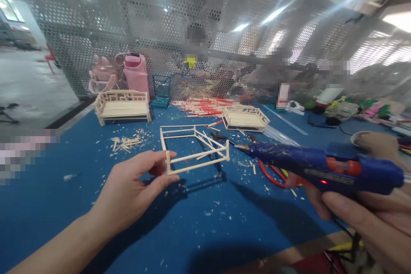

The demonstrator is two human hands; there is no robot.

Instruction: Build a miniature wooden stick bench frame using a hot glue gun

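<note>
My left hand (135, 188) pinches a corner post of a small frame of thin wooden sticks (195, 147) and holds it just above the blue table (199, 227). My right hand (369, 222) grips a blue hot glue gun (321, 167) with an orange trigger part and a lit red lamp. Its metal nozzle points left at the frame's right end, close to the sticks there.
Two finished stick benches stand at the back, one at the left (122, 106) and one in the middle (245, 117). A pile of red-tipped sticks (205, 106), red-handled scissors (272, 173), wood scraps (126, 142), a pink bottle (136, 72) and a perforated screen (192, 30) lie around.
</note>
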